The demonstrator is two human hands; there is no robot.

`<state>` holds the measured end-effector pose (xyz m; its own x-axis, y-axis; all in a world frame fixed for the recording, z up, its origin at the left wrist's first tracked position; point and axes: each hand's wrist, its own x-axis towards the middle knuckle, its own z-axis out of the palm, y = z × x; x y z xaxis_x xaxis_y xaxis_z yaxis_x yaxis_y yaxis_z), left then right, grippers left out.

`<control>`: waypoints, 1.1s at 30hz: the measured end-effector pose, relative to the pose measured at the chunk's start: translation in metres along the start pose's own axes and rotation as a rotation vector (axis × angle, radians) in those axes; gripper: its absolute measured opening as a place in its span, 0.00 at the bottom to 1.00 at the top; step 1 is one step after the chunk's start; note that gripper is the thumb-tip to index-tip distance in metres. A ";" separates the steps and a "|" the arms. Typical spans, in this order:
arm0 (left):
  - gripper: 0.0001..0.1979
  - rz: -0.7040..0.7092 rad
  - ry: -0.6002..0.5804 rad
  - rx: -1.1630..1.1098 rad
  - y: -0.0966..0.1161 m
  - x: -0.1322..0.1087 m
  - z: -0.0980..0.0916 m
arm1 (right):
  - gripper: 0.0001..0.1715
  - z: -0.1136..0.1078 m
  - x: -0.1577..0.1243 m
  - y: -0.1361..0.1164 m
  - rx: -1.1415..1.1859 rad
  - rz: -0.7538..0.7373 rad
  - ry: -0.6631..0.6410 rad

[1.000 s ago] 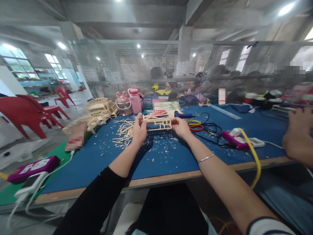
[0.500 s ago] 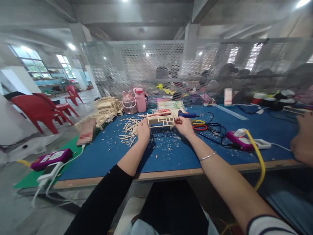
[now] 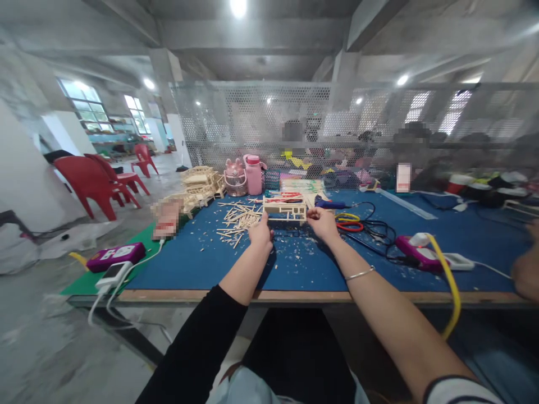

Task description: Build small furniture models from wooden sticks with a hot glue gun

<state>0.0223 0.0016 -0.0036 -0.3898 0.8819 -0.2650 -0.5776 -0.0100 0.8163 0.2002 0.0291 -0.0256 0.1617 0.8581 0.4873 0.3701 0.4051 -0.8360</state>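
Observation:
A small wooden stick frame (image 3: pixel 286 210) is held just over the blue table mat, upright between my two hands. My left hand (image 3: pixel 261 231) grips its left end, thumb up along the side. At the right end, my right hand (image 3: pixel 322 223) pinches the frame's edge with bent fingers. Loose wooden sticks (image 3: pixel 236 221) lie in a heap left of the frame. Behind its right end rests a blue-handled glue gun (image 3: pixel 330 204). Finished-looking wooden stick models (image 3: pixel 202 182) are stacked at the back left.
A pink bottle (image 3: pixel 254 175) and a pink clear jug (image 3: pixel 235 177) stand at the back. Purple power strips (image 3: pixel 115 256) sit on both sides, with cables. A ruler (image 3: pixel 404 203) lies at the right. Another person's hand (image 3: pixel 526 269) is at the far right. A perforated screen (image 3: pixel 252 112) rises behind.
The camera view has shifted, so the scene sits further right. The frame has tilted slightly, and my left hand has turned with its thumb higher. Both hands keep hold of it.

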 end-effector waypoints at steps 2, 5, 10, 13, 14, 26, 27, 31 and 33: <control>0.14 -0.100 -0.067 -0.017 0.000 -0.004 0.003 | 0.10 0.000 0.000 0.000 0.006 0.005 0.005; 0.16 -0.137 -0.183 -0.116 0.000 -0.006 0.011 | 0.11 -0.003 0.003 0.002 0.005 0.018 0.053; 0.11 -0.100 -0.223 -0.168 0.004 -0.003 0.026 | 0.17 -0.013 0.013 0.007 0.074 0.048 0.238; 0.09 -0.092 -0.241 -0.153 0.006 -0.001 0.029 | 0.19 -0.016 0.012 0.001 0.148 0.042 0.316; 0.08 -0.092 -0.246 -0.150 0.005 -0.001 0.029 | 0.19 -0.017 0.010 -0.003 0.180 0.016 0.341; 0.03 -0.153 -0.281 -0.093 0.001 -0.016 0.017 | 0.11 0.010 0.023 -0.080 0.304 -0.139 0.113; 0.04 -0.144 -0.283 -0.083 0.000 -0.019 0.016 | 0.11 0.012 0.023 -0.080 0.305 -0.153 0.111; 0.05 -0.150 -0.308 -0.047 -0.005 -0.027 0.015 | 0.08 0.023 0.007 -0.072 0.246 -0.225 0.052; 0.06 -0.156 -0.312 -0.075 -0.004 -0.026 0.016 | 0.07 0.028 -0.001 -0.066 0.196 -0.260 0.010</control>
<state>0.0462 -0.0142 0.0081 -0.0614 0.9770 -0.2043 -0.6683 0.1118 0.7355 0.1504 0.0104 0.0219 0.0939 0.7151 0.6926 0.2174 0.6642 -0.7153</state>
